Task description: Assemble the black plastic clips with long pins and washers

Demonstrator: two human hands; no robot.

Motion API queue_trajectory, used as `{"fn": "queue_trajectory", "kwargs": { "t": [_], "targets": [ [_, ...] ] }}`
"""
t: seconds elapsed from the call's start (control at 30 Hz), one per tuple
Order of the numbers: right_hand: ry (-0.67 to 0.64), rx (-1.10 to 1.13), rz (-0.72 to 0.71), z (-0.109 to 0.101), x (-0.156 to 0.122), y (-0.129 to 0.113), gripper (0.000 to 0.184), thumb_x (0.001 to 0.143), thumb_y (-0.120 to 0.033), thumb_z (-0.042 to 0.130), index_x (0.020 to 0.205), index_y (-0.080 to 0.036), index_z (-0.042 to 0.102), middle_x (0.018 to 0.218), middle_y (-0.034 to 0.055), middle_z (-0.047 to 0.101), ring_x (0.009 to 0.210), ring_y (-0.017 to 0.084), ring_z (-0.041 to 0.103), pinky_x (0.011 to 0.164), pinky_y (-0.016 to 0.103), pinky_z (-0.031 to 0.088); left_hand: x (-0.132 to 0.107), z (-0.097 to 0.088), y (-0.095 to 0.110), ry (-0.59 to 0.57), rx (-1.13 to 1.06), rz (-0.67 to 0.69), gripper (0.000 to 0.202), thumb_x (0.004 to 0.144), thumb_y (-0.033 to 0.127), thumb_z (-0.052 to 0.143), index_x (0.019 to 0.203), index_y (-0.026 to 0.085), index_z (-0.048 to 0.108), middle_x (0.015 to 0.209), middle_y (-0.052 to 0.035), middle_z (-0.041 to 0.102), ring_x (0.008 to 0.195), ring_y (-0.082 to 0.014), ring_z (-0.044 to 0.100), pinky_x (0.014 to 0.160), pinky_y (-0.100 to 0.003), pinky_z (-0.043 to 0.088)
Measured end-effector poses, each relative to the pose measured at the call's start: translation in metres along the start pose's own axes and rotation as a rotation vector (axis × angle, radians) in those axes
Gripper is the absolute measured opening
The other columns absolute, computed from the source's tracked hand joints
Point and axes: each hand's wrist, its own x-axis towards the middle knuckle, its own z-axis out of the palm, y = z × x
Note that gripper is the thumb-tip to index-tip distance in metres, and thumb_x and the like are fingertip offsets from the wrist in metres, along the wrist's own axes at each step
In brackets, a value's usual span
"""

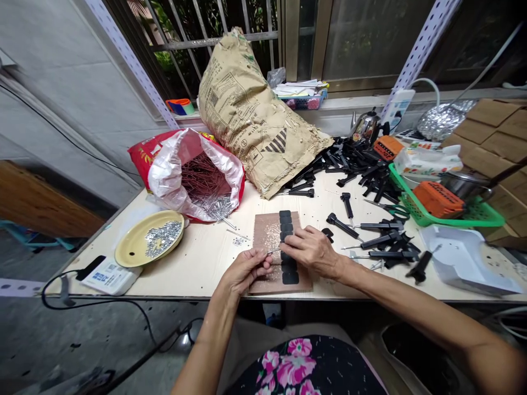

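My left hand (pixel 249 267) is pinched closed over a brown board (pixel 263 219), with a thin metal piece (pixel 272 253) showing at its fingertips. Facing it, my right hand (pixel 315 251) has its fingertips drawn together at the other end of that piece; what they grip is hidden. Beneath and beside the right fingers runs a column of black rounded pads (pixel 290 277) along the board's right part. Pale crumbs lie scattered on the board. To the right are black-handled pieces with metal shafts (pixel 381 241), several of them loosely piled.
A yellow plate (pixel 123 253) of small silvery parts rests on a white box (pixel 111 277) at left. Behind it lies a red bag (pixel 142 151) of long screws or pins. A brown paper sack (pixel 242 109), green basket (pixel 465 220) and white tray (pixel 457 258) stand around.
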Motion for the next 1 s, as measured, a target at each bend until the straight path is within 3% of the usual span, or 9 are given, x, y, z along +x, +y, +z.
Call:
{"fn": "queue_trajectory", "kwargs": {
  "t": [0.27, 0.43, 0.53, 0.63, 1.0],
  "targets": [
    [-0.009, 0.169, 0.205, 0.007, -0.004, 0.005, 0.023, 0.096, -0.029, 0.043, 0.094, -0.021, 0.064, 0.09, 0.0026, 0.061, 0.08, 0.012, 0.053, 0.065, 0.025, 0.033, 0.005, 0.007, 0.006, 0.035, -0.005, 0.048, 0.015, 0.069, 0.019, 0.075, 0.066, 0.008, 0.066, 0.06, -0.0057, 0.065, 0.051, -0.0096, 0.062, 0.059, -0.019, 0.057],
    [0.039, 0.002, 0.142, 0.002, -0.002, 0.001, 0.024, 0.095, -0.019, 0.041, 0.094, -0.021, 0.065, 0.086, 0.003, 0.062, 0.075, 0.013, 0.049, 0.064, 0.028, 0.03, 0.005, 0.014, 0.008, 0.09, 0.054, 0.101, 0.021, 0.064, 0.024, 0.079, 0.066, 0.008, 0.066, 0.058, -0.0046, 0.064, 0.048, -0.0088, 0.06, 0.057, -0.02, 0.056],
    [0.003, -0.057, 0.114, 0.001, -0.003, -0.002, 0.025, 0.095, -0.018, 0.04, 0.092, -0.02, 0.065, 0.084, 0.0032, 0.062, 0.073, 0.014, 0.048, 0.063, 0.029, 0.029, 0.003, 0.019, 0.005, 0.181, 0.2, 0.212, 0.025, 0.064, 0.031, 0.078, 0.064, 0.009, 0.066, 0.055, -0.0034, 0.062, 0.047, -0.0095, 0.059, 0.051, -0.018, 0.052],
    [-0.026, 0.042, 0.227, 0.003, -0.003, -0.003, 0.021, 0.095, -0.022, 0.044, 0.092, -0.021, 0.065, 0.085, 0.002, 0.06, 0.075, 0.012, 0.05, 0.063, 0.026, 0.03, 0.001, 0.024, 0.004, 0.281, 0.32, 0.354, 0.026, 0.065, 0.035, 0.076, 0.063, 0.01, 0.067, 0.055, -0.003, 0.062, 0.049, -0.01, 0.058, 0.048, -0.017, 0.049],
    [-0.014, 0.161, 0.358, 0.011, -0.008, -0.002, 0.017, 0.092, -0.026, 0.049, 0.093, -0.022, 0.066, 0.087, 0.0019, 0.06, 0.079, 0.012, 0.053, 0.068, 0.024, 0.035, 0.009, 0.025, -0.002, 0.258, 0.284, 0.356, 0.032, 0.066, 0.041, 0.074, 0.071, 0.01, 0.07, 0.064, -0.0065, 0.067, 0.054, -0.0111, 0.06, 0.055, -0.02, 0.052]
  ]
}}
